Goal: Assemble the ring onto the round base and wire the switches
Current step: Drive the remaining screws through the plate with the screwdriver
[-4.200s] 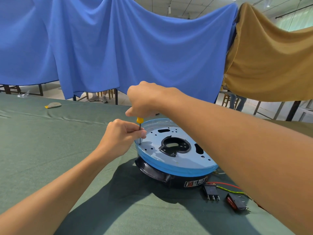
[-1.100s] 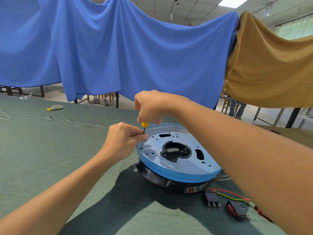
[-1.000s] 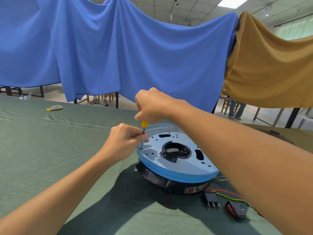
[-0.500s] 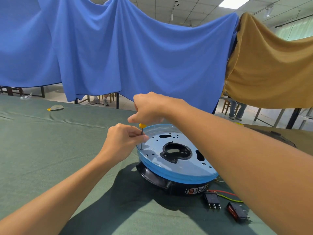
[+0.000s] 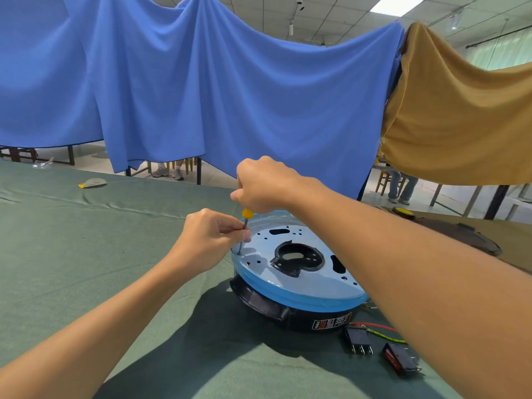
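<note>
A black round base [image 5: 290,313] stands on the green table cloth, topped by a blue ring with a pale perforated plate [image 5: 299,283]. A screwdriver with a yellow handle [image 5: 246,223] stands upright, its tip in a hole at the plate's left edge. My right hand [image 5: 263,184] grips the handle from above. My left hand [image 5: 211,240] pinches the metal shaft just below. Two black switches [image 5: 357,339] [image 5: 401,361] lie on the cloth right of the base, with red and yellow-green wires [image 5: 383,332] running to them.
The green-covered table [image 5: 86,254] stretches left and forward. A small pale object [image 5: 93,182] lies far left. A dark round part [image 5: 460,234] sits at the back right. Blue and ochre cloths hang behind, with chairs and a person's legs beyond.
My right hand has shifted slightly on the screwdriver handle, as in turning it. My left hand stays pinched on the shaft. The base and switches have not moved.
</note>
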